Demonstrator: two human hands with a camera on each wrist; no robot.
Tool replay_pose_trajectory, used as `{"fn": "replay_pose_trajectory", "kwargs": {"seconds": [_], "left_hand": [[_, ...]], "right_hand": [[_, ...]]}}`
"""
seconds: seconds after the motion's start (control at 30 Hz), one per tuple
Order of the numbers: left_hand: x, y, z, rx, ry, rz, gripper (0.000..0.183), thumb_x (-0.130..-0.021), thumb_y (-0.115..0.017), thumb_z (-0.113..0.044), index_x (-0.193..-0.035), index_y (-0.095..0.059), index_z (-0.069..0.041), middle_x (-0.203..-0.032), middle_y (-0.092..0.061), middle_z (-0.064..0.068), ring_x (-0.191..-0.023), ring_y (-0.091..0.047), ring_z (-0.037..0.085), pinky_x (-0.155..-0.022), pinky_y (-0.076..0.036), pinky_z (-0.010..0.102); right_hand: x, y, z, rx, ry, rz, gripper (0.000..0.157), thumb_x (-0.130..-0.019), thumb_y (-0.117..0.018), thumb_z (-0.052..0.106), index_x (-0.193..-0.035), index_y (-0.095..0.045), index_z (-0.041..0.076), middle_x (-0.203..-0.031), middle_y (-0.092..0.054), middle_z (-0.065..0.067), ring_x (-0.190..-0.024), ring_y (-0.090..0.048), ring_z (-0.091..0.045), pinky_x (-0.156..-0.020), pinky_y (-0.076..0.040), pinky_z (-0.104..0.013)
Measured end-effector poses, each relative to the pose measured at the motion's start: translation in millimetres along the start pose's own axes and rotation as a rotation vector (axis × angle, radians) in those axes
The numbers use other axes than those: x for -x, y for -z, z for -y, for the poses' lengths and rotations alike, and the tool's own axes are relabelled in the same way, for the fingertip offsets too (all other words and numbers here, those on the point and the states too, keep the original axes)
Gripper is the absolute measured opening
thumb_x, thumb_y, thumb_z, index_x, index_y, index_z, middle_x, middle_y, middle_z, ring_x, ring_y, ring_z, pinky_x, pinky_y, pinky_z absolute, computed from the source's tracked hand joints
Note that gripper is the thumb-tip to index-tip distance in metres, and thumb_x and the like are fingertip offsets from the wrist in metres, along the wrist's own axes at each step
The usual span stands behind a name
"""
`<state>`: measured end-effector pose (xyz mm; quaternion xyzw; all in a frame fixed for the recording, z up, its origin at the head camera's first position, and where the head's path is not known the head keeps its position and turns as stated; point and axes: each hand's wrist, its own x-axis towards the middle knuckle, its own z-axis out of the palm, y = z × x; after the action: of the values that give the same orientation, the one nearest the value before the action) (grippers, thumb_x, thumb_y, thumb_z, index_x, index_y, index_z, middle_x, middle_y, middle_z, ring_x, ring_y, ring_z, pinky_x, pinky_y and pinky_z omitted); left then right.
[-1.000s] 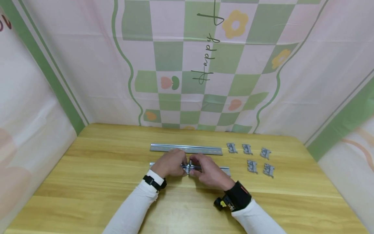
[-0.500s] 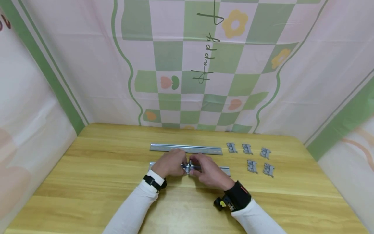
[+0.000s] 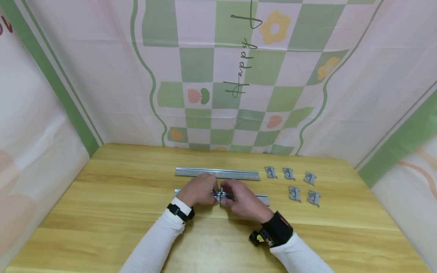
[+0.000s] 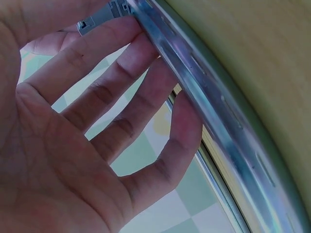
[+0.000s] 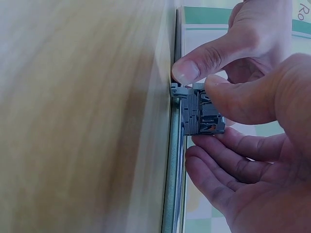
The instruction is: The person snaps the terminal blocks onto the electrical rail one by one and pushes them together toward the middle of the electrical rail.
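In the head view a slotted metal DIN rail point(image 3: 263, 200) lies across the table under both hands. A grey terminal block point(image 5: 201, 112) stands upright on it, between the hands. My right hand point(image 3: 246, 200) pinches this block, thumb on one side and fingers below in the right wrist view. My left hand point(image 3: 199, 190) grips the rail just left of the block. Its fingertips point(image 4: 187, 114) touch the rail's edge in the left wrist view, and its thumb point(image 5: 187, 72) lies by the block's foot. Whether the block's foot is latched to the rail cannot be seen.
A second DIN rail point(image 3: 218, 174) lies behind the hands, parallel to the first. Several loose grey terminal blocks point(image 3: 294, 193) lie flat on the wooden table point(image 3: 102, 212) to the right, in two rows. A patterned cloth point(image 3: 225, 68) hangs behind the table.
The upright terminal block has shifted very slightly to the left between the fingers. Both hands keep nearly the same place and hold.
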<state>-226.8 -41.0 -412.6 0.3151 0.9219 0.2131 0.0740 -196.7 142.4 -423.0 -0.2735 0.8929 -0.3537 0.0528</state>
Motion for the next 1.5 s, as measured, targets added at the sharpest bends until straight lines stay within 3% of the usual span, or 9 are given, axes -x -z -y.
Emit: {"fn": "replay_pose_trajectory", "kwargs": {"seconds": [0.5, 1.5], "left_hand": [[-1.5, 0.7, 2.9, 0.01, -0.05, 0.011, 0.011, -0.065, -0.075, -0.016, -0.064, -0.065, -0.02, -0.059, -0.055, -0.015, -0.056, -0.049, 0.007, -0.051, -0.04, 0.022], [-1.8, 2.4, 3.0, 0.046, -0.061, 0.007, 0.013, -0.065, -0.08, -0.021, -0.074, -0.071, -0.017, -0.068, -0.059, -0.013, -0.065, -0.052, 0.006, -0.06, -0.041, 0.021]], "right_hand": [[0.3, 1.7, 0.0, -0.051, -0.043, 0.018, 0.041, -0.084, -0.063, 0.012, -0.122, -0.05, 0.01, -0.115, -0.056, -0.002, -0.11, -0.054, -0.016, -0.089, -0.042, -0.03], [-1.4, 0.6, 0.1, -0.08, -0.05, 0.005, 0.038, -0.083, -0.065, 0.013, -0.119, -0.052, 0.013, -0.111, -0.057, 0.001, -0.105, -0.055, -0.012, -0.087, -0.043, -0.03]]}}
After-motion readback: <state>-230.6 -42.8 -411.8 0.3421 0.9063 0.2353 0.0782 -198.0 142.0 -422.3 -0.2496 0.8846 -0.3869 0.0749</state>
